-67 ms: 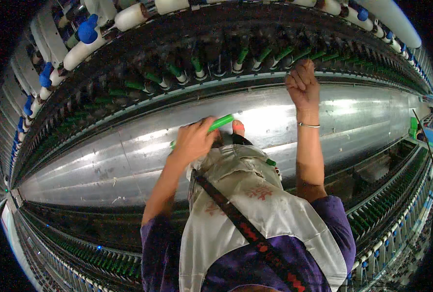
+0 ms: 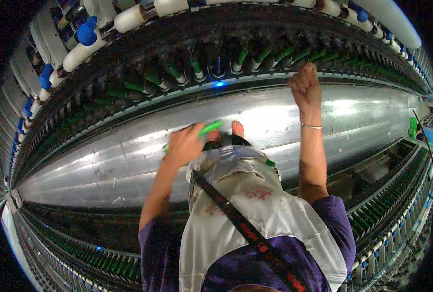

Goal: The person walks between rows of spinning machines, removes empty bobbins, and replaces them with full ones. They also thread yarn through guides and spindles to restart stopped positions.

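Observation:
A bright green bobbin tube (image 2: 210, 128) lies in the closed grip of my left hand (image 2: 185, 143), over the metal floor in front of my apron. Both ends of the tube stick out past the fingers. My right hand (image 2: 306, 87) is raised near the machine's rail with its fingers curled into a fist. Whatever those fingers may pinch is hidden or too small to make out. Beside it runs a row of green bobbins (image 2: 242, 59) on spindles. Between two of them a bare spindle (image 2: 219, 68) shows, and a blue light (image 2: 219, 84) glows on the rail below it.
White rollers (image 2: 130, 18) and blue parts (image 2: 87, 31) line the machine's upper side. Behind me stands another row of green bobbins (image 2: 396, 199). The shiny metal floor (image 2: 104, 168) forms an aisle between. A green item (image 2: 270, 163) pokes from my apron (image 2: 236, 180).
My left hand has moved slightly left and down with the green bobbin tube. My right hand has shifted a little right and down, still closed. The blue light on the rail has come on.

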